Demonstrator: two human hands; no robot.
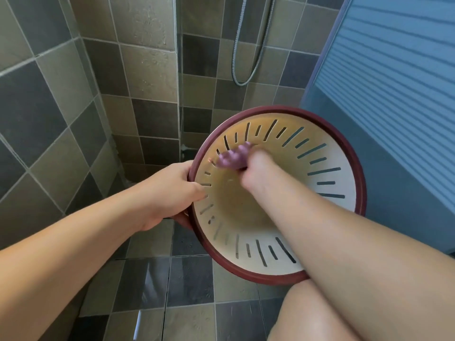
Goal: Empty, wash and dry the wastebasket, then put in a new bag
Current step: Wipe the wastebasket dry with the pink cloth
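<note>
The wastebasket [327,212] is cream plastic with slits in its wall and a dark red rim. It is tilted with its mouth toward me, held above the tiled floor. My left hand [170,190] grips its left rim, fingers curled over the edge. My right hand [256,168] reaches inside the basket and holds a purple cloth [234,156], blurred, against the upper left inner wall. The basket's bottom is hidden behind my right forearm.
Grey and olive tiled walls meet in a corner behind the basket. A metal shower hose [248,52] hangs on the back wall. A blue ribbed cabinet [394,94] stands close on the right. My knee [317,313] is below the basket. The floor tiles look wet.
</note>
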